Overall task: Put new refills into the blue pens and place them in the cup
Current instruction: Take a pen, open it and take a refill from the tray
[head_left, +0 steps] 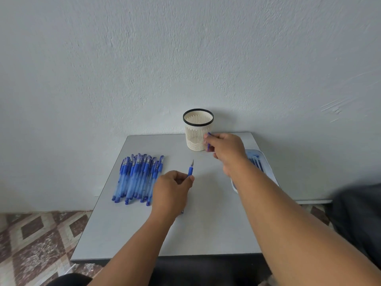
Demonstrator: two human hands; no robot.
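- Uncapped blue pen (pixel 190 172) pinched in the left hand (pixel 172 190), metal tip pointing up and away toward the wall, blue grip section showing above the fingers, a sliver of the barrel's tail end visible below the wrist.
- Left hand curled around the pen, thumb and forefinger closed on the barrel, knuckles up, resting low over the middle of the grey table (pixel 216 223).
- Small blue piece, probably the pen cap (pixel 208 142), held in the right hand (pixel 225 150), fingers bent around it; only its ends show, so exact shape hard to tell.
- Right hand raised just beside the lower right of the cup (pixel 198 131), fingertips overlapping the cup's side in view; actual contact impossible to judge.
- Cup cream-coloured and slatted, with a black rim, upright at the far edge of the table near the wall; contents not discernible.
- Pile of blue pens (pixel 136 178) lying side by side left of the left hand, capped ends pointing away, the nearest ones partly hidden behind that hand.
- White tray (pixel 266 162) at the right edge of the table, mostly hidden by the right forearm, with thin blue refills (pixel 255 162) lying in it.
- Both forearms bare, reaching forward from the bottom of the view, right arm stretched farther than the left.
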